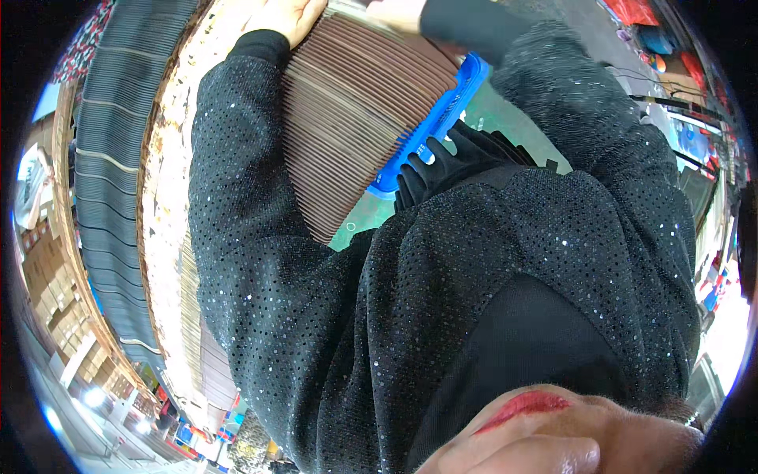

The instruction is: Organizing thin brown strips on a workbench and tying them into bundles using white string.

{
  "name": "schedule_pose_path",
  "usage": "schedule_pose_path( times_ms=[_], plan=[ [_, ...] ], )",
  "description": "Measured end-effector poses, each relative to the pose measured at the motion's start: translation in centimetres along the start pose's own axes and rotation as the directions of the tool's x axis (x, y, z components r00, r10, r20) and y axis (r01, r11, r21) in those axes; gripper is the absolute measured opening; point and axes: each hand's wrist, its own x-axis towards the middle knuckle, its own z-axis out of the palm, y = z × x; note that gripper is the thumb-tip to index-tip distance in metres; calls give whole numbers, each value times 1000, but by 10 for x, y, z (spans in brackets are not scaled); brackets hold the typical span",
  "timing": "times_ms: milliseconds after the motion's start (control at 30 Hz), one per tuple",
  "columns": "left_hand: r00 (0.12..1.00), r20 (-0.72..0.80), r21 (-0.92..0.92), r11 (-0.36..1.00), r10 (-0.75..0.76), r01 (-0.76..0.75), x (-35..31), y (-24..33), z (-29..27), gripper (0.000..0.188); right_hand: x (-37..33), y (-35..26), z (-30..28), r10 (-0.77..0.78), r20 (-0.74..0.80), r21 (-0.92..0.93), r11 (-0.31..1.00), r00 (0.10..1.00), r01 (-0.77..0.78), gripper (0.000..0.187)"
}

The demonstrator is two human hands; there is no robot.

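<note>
- Thick stack of thin brown ribbed flat pieces (355, 110) sits pressed against the person's chest, top centre, resting on a blue plastic comb-edged tray (442, 118).
- Looks heavy as a block but loose: sheets are stiff singly and likely to fan or slip; best clamped at both ends.
- Left hand (286, 16) grips the stack's far left end, fingers curled.
- Right hand (395, 12) is cut off by the frame edge; its grip cannot be told.
- Black sequinned sleeves (245, 197) hide the near side.
- Rusty white worktop edge (170, 197) lies left.

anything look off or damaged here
The worktable edge is rusty and flaking. The brown sheet stack leans fanned against a blue rack, steadied by the left hand and right hand.
</note>
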Motion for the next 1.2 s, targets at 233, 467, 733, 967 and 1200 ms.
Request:
schedule_pose_path(
  times_ms=[233, 467, 733, 967, 1200],
  plan=[
    [999, -6, 86, 996, -35, 35, 2, 6, 0, 52, 3, 12, 26, -33, 43, 142, 990, 999, 26, 41],
    [1000, -3, 117, 993, -13, 13, 2, -8, 14, 48, 11, -15, 11, -5, 264, -91, 995, 965, 30, 40],
    [990, 81, 17, 994, -113, 112, 7, 14, -6, 53, 0, 14, 9, -46, 5, 157, 987, 999, 45, 47],
    [996, 12, 86, 993, -86, 85, 1, 5, 7, 53, 3, 14, 23, -43, 49, 165, 986, 998, 34, 52],
    [994, 57, 82, 992, -96, 91, 3, 11, -2, 51, 2, 22, 10, -13, 17, 262, 965, 1000, 8, 46]
  ],
)
